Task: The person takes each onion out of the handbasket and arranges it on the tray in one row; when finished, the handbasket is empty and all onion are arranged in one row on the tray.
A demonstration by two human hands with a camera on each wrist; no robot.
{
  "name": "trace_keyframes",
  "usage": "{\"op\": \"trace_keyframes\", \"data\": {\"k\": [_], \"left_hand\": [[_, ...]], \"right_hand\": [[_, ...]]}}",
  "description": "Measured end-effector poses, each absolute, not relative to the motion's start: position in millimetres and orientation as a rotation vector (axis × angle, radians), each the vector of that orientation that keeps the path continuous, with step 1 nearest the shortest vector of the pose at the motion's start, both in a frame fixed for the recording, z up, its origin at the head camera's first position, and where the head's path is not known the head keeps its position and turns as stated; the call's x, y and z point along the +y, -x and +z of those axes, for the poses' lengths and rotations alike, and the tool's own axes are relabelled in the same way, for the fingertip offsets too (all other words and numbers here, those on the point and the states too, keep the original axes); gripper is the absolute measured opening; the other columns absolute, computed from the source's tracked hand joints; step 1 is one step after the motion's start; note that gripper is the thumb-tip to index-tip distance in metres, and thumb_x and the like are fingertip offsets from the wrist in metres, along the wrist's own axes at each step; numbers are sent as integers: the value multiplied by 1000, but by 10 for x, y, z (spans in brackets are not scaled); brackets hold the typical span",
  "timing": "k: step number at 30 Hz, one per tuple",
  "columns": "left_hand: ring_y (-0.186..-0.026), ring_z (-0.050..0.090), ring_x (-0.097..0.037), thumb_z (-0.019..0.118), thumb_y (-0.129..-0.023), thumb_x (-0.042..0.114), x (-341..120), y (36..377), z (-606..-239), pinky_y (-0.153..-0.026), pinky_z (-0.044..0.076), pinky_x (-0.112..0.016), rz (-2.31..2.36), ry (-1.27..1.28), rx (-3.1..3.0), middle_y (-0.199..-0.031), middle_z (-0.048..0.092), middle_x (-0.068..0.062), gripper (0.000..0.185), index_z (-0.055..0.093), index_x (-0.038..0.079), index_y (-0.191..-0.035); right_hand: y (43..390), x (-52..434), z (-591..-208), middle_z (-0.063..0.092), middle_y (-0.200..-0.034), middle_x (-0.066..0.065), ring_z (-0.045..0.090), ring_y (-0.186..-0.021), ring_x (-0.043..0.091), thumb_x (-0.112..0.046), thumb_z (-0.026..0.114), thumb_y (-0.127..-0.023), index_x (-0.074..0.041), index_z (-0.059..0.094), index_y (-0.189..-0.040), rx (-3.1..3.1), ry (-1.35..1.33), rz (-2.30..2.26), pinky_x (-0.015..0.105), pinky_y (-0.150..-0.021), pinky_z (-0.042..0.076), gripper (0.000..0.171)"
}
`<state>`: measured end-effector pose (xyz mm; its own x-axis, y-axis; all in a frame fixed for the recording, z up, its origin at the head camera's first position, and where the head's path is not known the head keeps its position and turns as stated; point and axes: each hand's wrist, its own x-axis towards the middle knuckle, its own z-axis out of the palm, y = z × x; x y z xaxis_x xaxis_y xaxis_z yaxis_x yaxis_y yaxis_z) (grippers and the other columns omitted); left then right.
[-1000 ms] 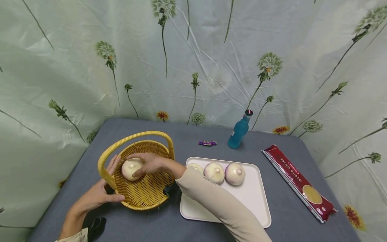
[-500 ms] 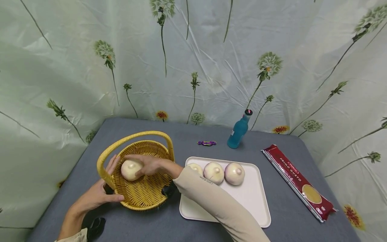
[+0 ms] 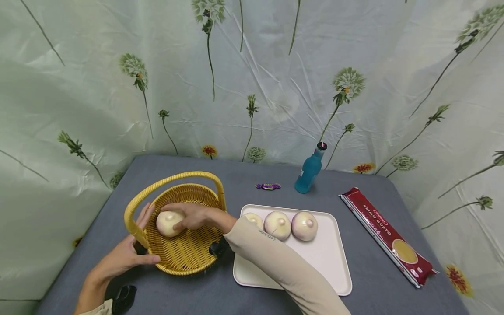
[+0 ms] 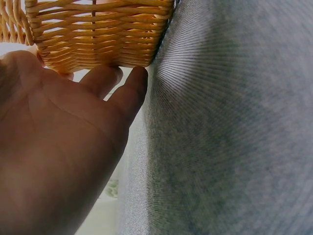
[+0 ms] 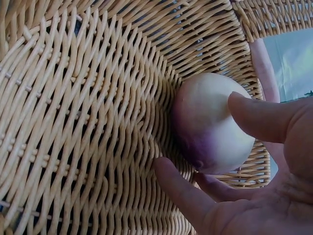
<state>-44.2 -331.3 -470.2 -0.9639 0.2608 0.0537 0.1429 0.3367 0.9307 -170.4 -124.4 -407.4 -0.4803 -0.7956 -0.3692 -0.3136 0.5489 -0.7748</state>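
A yellow wicker basket (image 3: 185,253) with an arched handle stands at the left of the table. Inside it, against the left wall, lies a white turnip (image 3: 167,225); a purple patch on it shows in the right wrist view. My right hand (image 3: 193,214) reaches in from the right and holds this turnip, thumb on one side and fingers round the other. My left hand (image 3: 122,258) is spread along the basket's left outer side, its thumb at the front rim. Straight fingers (image 4: 129,95) touch the wicker in the left wrist view.
Right of the basket a white tray (image 3: 319,262) bears three turnips (image 3: 277,225), one partly hidden by my right sleeve. Behind stand a wrapped purple candy (image 3: 268,186) and a blue bottle (image 3: 309,173). A long red packet (image 3: 387,236) lies at the right. A patterned curtain hangs behind.
The head view has shifted slightly. Both hands, the basket and the turnip inside it stay almost in the same place.
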Motion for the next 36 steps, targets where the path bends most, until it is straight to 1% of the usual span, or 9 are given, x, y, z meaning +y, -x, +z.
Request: {"op": "trace_keyframes", "data": {"k": [3, 6, 10, 15, 19, 23, 26, 31, 36], "left_hand": [[-146, -15, 1, 81, -77, -3, -3303, 448, -4695, -93, -1, -86, 1725, -380, 2468, -166, -22, 14, 124, -4, 29, -162], [-146, -16, -1, 81, -78, -3, -3298, 446, -4693, -93, -2, -86, 1730, -385, 2462, -166, -23, 12, 124, -4, 29, -162], [-145, -14, 3, 80, -78, -3, -3311, 425, -4707, -92, -1, -86, 1734, -401, 2464, -166, -23, 10, 123, -4, 27, -163], [-143, -11, 10, 79, -79, -4, -3328, 399, -4718, -93, -1, -85, 1745, -411, 2453, -166, -23, 11, 121, -3, 25, -163], [-144, -13, 7, 78, -80, -3, -3312, 412, -4713, -95, -2, -83, 1760, -407, 2425, -166, -23, 12, 120, -4, 27, -163], [-145, -15, 2, 79, -80, -1, -3305, 417, -4718, -93, -2, -85, 1748, -411, 2437, -166, -23, 12, 120, -4, 27, -163], [-145, -14, 3, 79, -80, -1, -3309, 411, -4726, -91, 0, -86, 1731, -407, 2464, -166, -22, 12, 120, -4, 27, -163], [-145, -15, 3, 79, -80, -2, -3309, 418, -4727, -93, -2, -86, 1749, -416, 2446, -166, -22, 12, 120, -4, 26, -163], [-145, -16, 4, 79, -79, -3, -3316, 435, -4719, -94, -3, -85, 1753, -408, 2450, -166, -23, 12, 121, -4, 28, -163]], "right_hand": [[1699, -1239, -4071, 55, -139, 0, 53, -110, 11, -15, 69, -95, -28, 51, -144, 2065, 879, -830, 27, -90, 43, 54], [1694, -1237, -4069, 57, -133, 1, 54, -106, 11, -15, 69, -94, -27, 52, -139, 2068, 866, -843, 26, -88, 43, 50], [1697, -1233, -4088, 57, -130, 2, 53, -105, 9, -11, 69, -94, -23, 50, -138, 2044, 889, -866, 23, -87, 43, 50], [1717, -1202, -4112, 57, -123, 4, 53, -98, 9, -6, 69, -93, -16, 50, -137, 2027, 939, -875, 21, -82, 43, 50], [1727, -1170, -4102, 57, -124, 2, 52, -99, 8, -6, 71, -92, -17, 51, -137, 2011, 944, -848, 21, -81, 43, 50], [1708, -1164, -4068, 57, -125, 1, 52, -100, 7, -10, 70, -94, -17, 50, -139, 1962, 1004, -822, 20, -81, 44, 51], [1688, -1158, -4029, 57, -124, 3, 53, -98, 7, -9, 68, -94, -15, 48, -141, 1923, 1059, -834, 19, -80, 45, 51], [1669, -1087, -3950, 57, -121, 4, 53, -94, 7, -8, 69, -94, -13, 48, -140, 1945, 1134, -787, 18, -76, 45, 51], [1683, -1002, -3883, 58, -123, 5, 50, -97, 7, -11, 67, -95, -14, 46, -142, 1984, 1245, -721, 16, -78, 43, 51]]}}
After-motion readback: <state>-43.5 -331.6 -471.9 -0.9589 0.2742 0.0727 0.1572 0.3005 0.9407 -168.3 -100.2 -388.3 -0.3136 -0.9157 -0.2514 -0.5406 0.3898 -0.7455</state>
